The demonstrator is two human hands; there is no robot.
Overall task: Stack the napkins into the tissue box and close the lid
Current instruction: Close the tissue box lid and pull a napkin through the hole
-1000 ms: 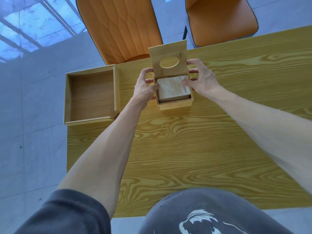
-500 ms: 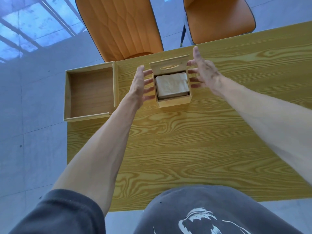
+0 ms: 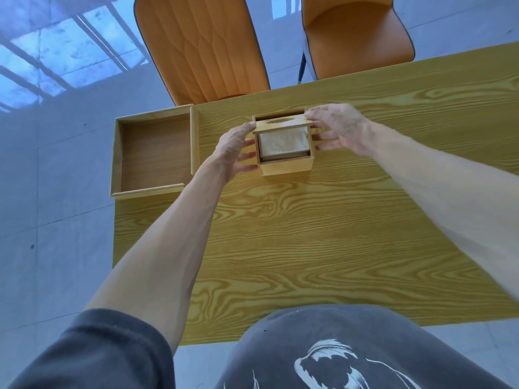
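The tissue box (image 3: 285, 153) sits toward the far side of the table (image 3: 309, 234), right of an empty wooden tray (image 3: 153, 153). Its napkins (image 3: 283, 143) lie stacked inside, and the lid (image 3: 282, 123) is tipped partway down over the far half. The left hand (image 3: 236, 151) touches the lid's left end, fingers spread along the box wall; the right hand (image 3: 337, 127) pinches the lid's right end, its lower fingers loose. The lid looks stiff, light and smooth, best guided by its two ends; the napkins are soft and could catch under it
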